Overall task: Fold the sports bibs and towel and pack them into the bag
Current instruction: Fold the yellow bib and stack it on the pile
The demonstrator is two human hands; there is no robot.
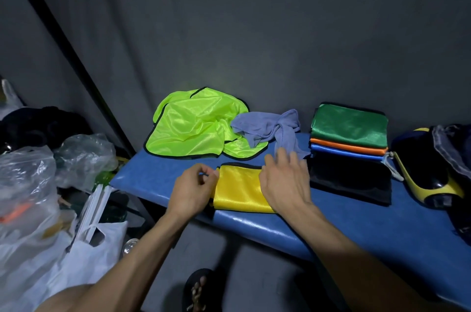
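A folded yellow bib lies on the blue bench near its front edge. My left hand sits at the bib's left edge with its fingers curled; whether it pinches the fabric is unclear. My right hand lies over the bib's right side with fingers spread flat. Behind, a neon green bib lies crumpled, with a crumpled lilac towel beside it. A stack of folded green, orange and blue bibs rests on a black folded item. A dark bag sits at the right.
A yellow and black object lies on the bench's right end. Plastic bags and clutter fill the floor at the left. A grey curtain hangs close behind the bench. My sandalled foot is below.
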